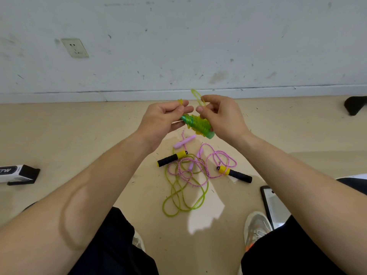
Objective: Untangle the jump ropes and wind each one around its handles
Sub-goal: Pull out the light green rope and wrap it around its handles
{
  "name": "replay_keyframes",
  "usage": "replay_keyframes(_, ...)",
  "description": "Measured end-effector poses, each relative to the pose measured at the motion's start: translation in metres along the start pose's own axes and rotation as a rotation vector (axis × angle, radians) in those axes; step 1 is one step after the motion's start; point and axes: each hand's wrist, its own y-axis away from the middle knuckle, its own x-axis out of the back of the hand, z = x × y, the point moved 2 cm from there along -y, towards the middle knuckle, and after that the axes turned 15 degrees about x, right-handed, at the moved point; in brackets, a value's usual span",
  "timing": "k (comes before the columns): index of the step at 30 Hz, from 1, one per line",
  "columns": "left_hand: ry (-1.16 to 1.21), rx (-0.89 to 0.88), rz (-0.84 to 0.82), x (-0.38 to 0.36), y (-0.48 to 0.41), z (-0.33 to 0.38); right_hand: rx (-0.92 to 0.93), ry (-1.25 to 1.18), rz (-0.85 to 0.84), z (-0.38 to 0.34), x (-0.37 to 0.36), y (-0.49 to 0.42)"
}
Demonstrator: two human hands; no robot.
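Both hands are raised above the floor and hold green handles [196, 125] wrapped in yellow rope. My left hand [162, 118] grips the handles' left end and pinches a bit of yellow rope at its fingertips. My right hand [220, 114] holds the right end and pinches a yellow rope loop [196, 96] that sticks upward. On the floor below lies a tangle: a pink braided rope [200, 167] with pink handles [183, 142], and a green rope [178, 195] with two black-and-yellow handles [171, 158] [235, 173].
A phone [273, 205] lies on the floor at the right, near my shoe [256, 227]. A white and black box [17, 173] sits at the left. The wall [178, 46] rises close behind the hands. A dark object [355, 105] is at the far right.
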Motion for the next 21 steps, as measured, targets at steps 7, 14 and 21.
replay_keyframes(7,0.057,0.008,0.008,-0.003,0.001,0.001,0.149,0.125,-0.053,-0.010,-0.005,0.007)
replay_keyframes(14,0.086,0.109,-0.093,0.001,0.002,0.006,0.109,0.197,-0.069,-0.011,-0.001,0.005)
replay_keyframes(21,-0.016,0.156,-0.196,0.008,0.005,0.012,0.008,0.283,-0.182,-0.004,-0.004,0.005)
